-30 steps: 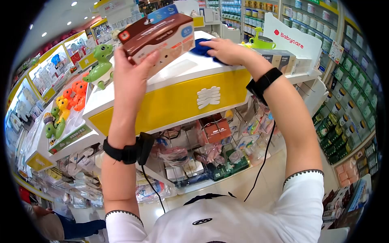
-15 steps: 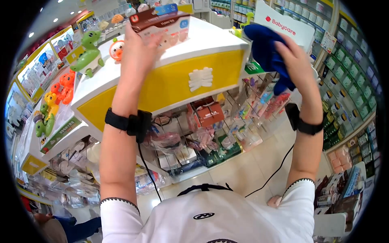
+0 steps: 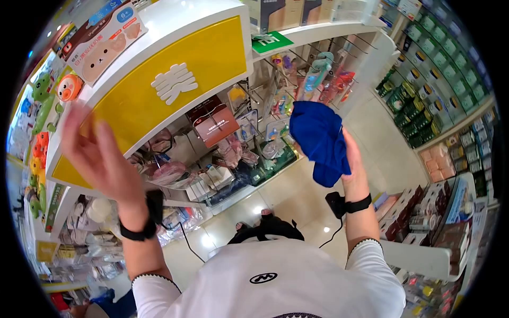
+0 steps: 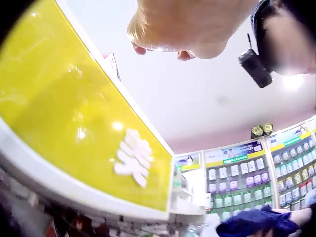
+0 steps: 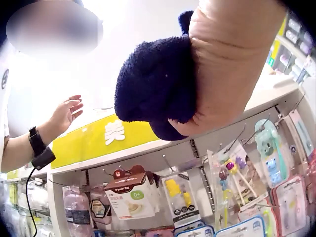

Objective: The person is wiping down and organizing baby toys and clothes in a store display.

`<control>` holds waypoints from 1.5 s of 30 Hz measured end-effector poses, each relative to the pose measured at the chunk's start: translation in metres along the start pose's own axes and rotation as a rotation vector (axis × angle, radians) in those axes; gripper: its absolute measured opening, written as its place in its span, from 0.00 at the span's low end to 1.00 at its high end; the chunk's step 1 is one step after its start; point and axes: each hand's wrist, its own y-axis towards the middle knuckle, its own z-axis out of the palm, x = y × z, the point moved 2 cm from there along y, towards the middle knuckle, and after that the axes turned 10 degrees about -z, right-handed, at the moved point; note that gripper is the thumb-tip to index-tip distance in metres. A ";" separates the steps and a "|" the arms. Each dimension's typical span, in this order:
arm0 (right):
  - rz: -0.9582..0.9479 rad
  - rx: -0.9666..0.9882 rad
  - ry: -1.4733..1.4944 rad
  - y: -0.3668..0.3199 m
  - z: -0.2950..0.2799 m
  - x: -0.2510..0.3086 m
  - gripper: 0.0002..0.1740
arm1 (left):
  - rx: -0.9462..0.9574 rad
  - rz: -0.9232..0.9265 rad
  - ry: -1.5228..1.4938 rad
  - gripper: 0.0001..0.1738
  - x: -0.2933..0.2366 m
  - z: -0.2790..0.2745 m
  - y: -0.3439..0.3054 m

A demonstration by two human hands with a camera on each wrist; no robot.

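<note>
Along the white surface [image 3: 180, 22], your left grip [image 3: 102, 159] is apart and empty while your right grip [image 3: 356, 163] clamps the blue cloth [image 3: 318, 140] above the floor [image 3: 389, 132], so gather its loose folds well clear of the hanging packets [image 3: 318, 74].

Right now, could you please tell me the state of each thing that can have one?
Dark blue soft cloth, crumpled, held up off the counter.
Right hand, gripping the cloth.
Left hand, open and empty.
Brown-and-white cardboard box, standing on the white counter; whether sealed, I cannot tell.
Brown cardboard box with 0+ mark, hanging below the counter.
Black wrist straps, fastened around both wrists.
</note>
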 end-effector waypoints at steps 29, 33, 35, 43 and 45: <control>-0.642 0.200 -0.379 -0.074 0.271 -0.245 0.17 | -0.099 -1.561 -0.088 0.10 -0.089 -0.288 -0.327; -0.704 0.468 -0.687 -0.090 0.283 -0.262 0.19 | -0.261 -1.602 -0.160 0.11 -0.100 -0.320 -0.336; -0.235 0.540 -0.611 -0.128 0.291 -0.301 0.21 | -0.303 -1.546 -0.208 0.11 -0.095 -0.329 -0.334; 1.028 0.513 -0.255 -0.184 0.252 -0.473 0.23 | -0.540 -1.258 -0.134 0.21 -0.078 -0.406 -0.299; 1.144 0.495 -0.156 -0.187 0.253 -0.500 0.22 | -0.513 -1.253 -0.022 0.27 -0.063 -0.425 -0.293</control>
